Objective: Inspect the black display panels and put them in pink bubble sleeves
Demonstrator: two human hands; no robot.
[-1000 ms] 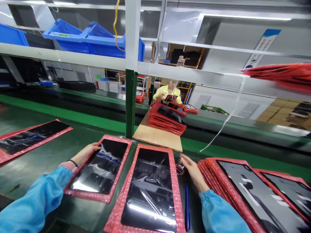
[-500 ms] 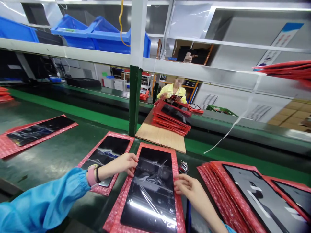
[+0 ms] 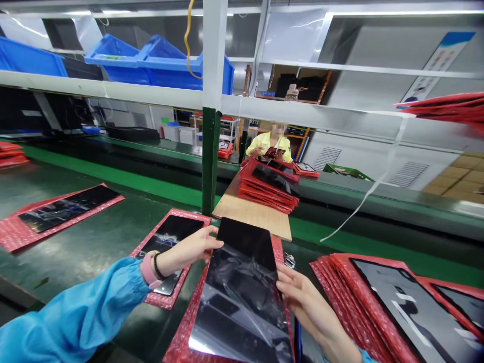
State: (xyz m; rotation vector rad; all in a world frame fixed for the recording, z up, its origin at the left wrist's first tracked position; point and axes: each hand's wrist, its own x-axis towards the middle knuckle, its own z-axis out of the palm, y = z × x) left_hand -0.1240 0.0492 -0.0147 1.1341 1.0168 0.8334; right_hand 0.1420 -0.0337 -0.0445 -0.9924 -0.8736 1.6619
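Gripping from both sides, our left hand (image 3: 191,247) and right hand (image 3: 302,302) are curled part-closed on the long edges of a black glass panel (image 3: 242,287) wrapped in clear film. Its near end sits on a red bubble pouch (image 3: 185,333), and its far end tilts up past the pouch's top edge, toward a wooden board (image 3: 249,217). Our left wrist wears a pink band (image 3: 148,269) and a black bracelet (image 3: 159,266), and that forearm passes over a second panel (image 3: 170,237) on its own pouch. Just under our right hand lies a blue pen (image 3: 298,338), and a small metal item (image 3: 289,260) sits near the fingers — too small to name. To the right is a fanned stack of pouched panels (image 3: 397,307). More red pouches (image 3: 268,194) are piled on the board, and beyond them a co-worker in a yellow top (image 3: 269,143) holds a pouch (image 3: 275,153) — all this along a green conveyor belt (image 3: 113,179).
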